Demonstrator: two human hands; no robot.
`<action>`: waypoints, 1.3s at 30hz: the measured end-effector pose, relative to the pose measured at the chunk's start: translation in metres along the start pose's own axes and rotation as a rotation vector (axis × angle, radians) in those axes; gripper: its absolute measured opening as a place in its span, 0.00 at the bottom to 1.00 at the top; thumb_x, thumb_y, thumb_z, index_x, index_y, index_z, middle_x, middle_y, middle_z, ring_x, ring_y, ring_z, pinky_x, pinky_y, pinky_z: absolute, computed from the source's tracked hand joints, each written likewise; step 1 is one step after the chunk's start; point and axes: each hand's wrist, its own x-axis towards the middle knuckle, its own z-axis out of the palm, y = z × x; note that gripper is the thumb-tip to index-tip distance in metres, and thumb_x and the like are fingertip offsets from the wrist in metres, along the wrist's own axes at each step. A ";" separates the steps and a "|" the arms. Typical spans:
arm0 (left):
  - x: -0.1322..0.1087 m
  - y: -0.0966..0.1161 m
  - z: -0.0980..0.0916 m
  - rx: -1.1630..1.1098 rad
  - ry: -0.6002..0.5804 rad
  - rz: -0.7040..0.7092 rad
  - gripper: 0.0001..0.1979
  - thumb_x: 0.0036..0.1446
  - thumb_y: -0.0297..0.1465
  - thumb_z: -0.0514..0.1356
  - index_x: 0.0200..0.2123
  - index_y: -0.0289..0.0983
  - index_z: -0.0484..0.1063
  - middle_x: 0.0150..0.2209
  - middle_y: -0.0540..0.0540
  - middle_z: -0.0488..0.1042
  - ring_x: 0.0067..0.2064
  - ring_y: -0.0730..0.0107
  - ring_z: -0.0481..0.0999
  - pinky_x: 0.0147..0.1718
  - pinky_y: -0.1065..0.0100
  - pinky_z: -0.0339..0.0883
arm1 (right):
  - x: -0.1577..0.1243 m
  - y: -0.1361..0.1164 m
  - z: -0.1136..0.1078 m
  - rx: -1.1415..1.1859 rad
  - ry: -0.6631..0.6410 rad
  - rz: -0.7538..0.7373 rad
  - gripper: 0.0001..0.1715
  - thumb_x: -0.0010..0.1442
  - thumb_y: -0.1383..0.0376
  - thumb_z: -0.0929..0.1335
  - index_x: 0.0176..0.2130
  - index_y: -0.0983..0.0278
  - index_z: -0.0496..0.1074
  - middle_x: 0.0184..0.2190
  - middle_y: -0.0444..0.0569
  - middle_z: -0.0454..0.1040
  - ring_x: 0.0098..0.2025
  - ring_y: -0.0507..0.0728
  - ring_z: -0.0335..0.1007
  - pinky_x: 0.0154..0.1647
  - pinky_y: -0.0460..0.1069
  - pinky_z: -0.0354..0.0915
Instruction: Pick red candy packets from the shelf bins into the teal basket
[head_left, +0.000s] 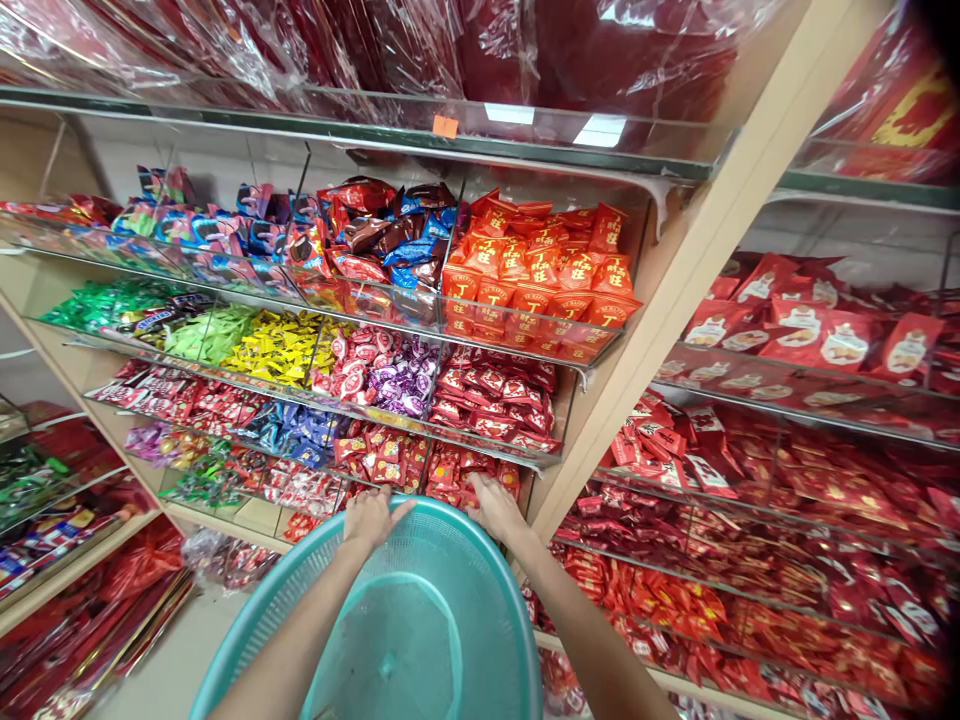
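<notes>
A teal plastic basket (465, 640) with perforated sides and nothing in it stands against the lowest candy bins in front of me. My left hand (367, 520) lies over its far rim, thumb spread away from the fingers, with fingertips by the bin of red wrapped candies (381, 453). To the right, my right hand (493, 508) reaches past the rim to another bin of red candies (454, 470). Its thumb and fingers are apart, and I see nothing held. The fingertips of both hands are partly hidden among the wrappers and the bin edge.
Tiered clear bins hold yellow candies (281, 345), purple candies (405, 378) and orange-red snack packets (544, 265). A wooden post (637, 370) divides them from more red packets (817, 325) at right. Plastic-wrapped red goods (375, 45) fill the glass shelf above.
</notes>
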 end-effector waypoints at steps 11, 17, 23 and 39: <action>0.002 0.001 -0.001 0.017 -0.014 0.000 0.33 0.53 0.55 0.39 0.42 0.35 0.67 0.39 0.37 0.71 0.46 0.53 0.67 0.47 0.57 0.51 | -0.044 0.003 -0.036 0.225 0.255 -0.071 0.19 0.55 0.62 0.63 0.48 0.60 0.61 0.44 0.50 0.66 0.48 0.57 0.61 0.47 0.51 0.57; 0.001 0.002 -0.003 0.044 -0.021 0.004 0.33 0.53 0.55 0.39 0.42 0.35 0.66 0.39 0.37 0.71 0.45 0.53 0.67 0.45 0.57 0.53 | -0.081 -0.024 -0.008 0.622 -0.104 -0.096 0.25 0.52 0.60 0.66 0.49 0.59 0.59 0.32 0.41 0.68 0.31 0.51 0.64 0.32 0.45 0.61; 0.000 0.004 -0.004 0.048 -0.024 -0.007 0.33 0.54 0.55 0.39 0.42 0.35 0.66 0.40 0.38 0.71 0.46 0.53 0.67 0.45 0.57 0.53 | -0.111 -0.045 0.078 0.655 -0.794 -0.052 0.25 0.40 0.63 0.72 0.41 0.61 0.67 0.29 0.39 0.67 0.26 0.47 0.61 0.23 0.40 0.56; -0.001 0.004 -0.003 0.028 -0.011 -0.018 0.32 0.54 0.54 0.40 0.43 0.34 0.66 0.40 0.38 0.71 0.46 0.53 0.66 0.46 0.57 0.52 | -0.128 -0.058 0.080 0.203 -0.834 -0.269 0.39 0.43 0.55 0.69 0.55 0.56 0.60 0.48 0.52 0.65 0.50 0.66 0.61 0.46 0.57 0.60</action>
